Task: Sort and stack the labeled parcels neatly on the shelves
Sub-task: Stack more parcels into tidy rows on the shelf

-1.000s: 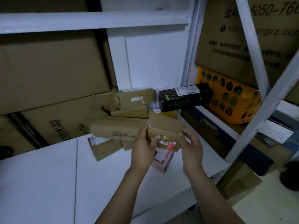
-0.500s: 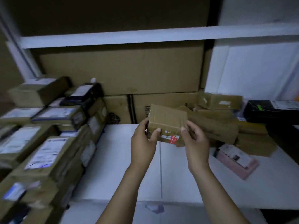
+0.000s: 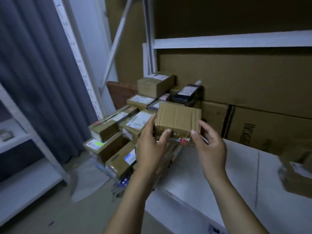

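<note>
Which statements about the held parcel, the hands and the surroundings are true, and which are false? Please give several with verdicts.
1. Both the left hand and the right hand grip the taped cardboard parcel. True.
2. This parcel rests on the white shelf board. False: the hands hold it up in the air.
3. A stack of labeled parcels stands to the left of the held parcel. True.
4. The curtain on the left is red. False: it is blue-grey.

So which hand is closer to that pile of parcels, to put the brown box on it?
Probably the left hand. Both hands hold the brown box, but the left one sits right beside the pile of parcels; the right hand is over the white shelf, farther off.
</note>
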